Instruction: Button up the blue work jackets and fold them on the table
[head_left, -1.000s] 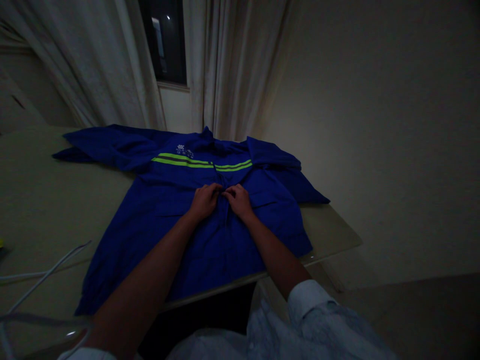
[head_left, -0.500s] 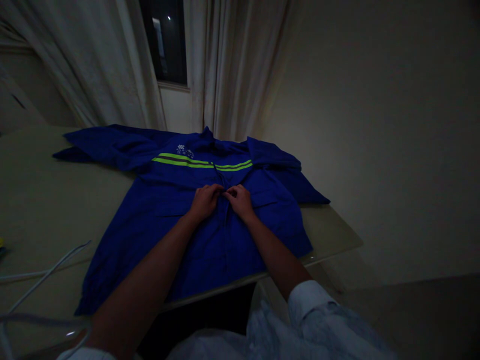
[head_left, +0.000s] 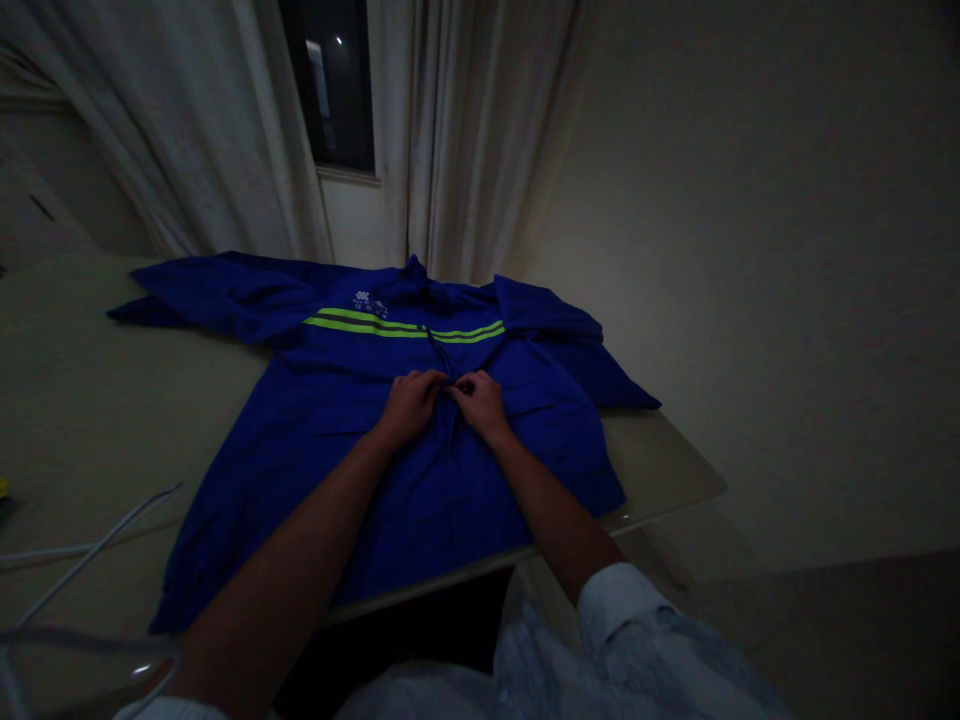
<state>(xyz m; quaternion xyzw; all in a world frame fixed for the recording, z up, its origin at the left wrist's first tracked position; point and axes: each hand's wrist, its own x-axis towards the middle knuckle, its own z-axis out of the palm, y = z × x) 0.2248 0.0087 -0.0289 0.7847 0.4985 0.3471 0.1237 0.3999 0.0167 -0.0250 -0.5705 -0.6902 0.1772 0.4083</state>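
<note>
Left grip [head_left: 409,405], right grip [head_left: 480,403] clamped on front opening of blue work jacket [head_left: 420,500], flat beneath.

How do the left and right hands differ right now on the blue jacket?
The left hand lies broader and flatter than the right hand, which is more tightly curled. The left hand's fingers reach rightward toward the jacket's front opening, while the right hand's fingertips bunch at that opening. The right arm shows a white shirt cuff, while the left arm's cuff is mostly cut off by the frame. Both hands are bare, close together, and on the blue jacket.
</note>
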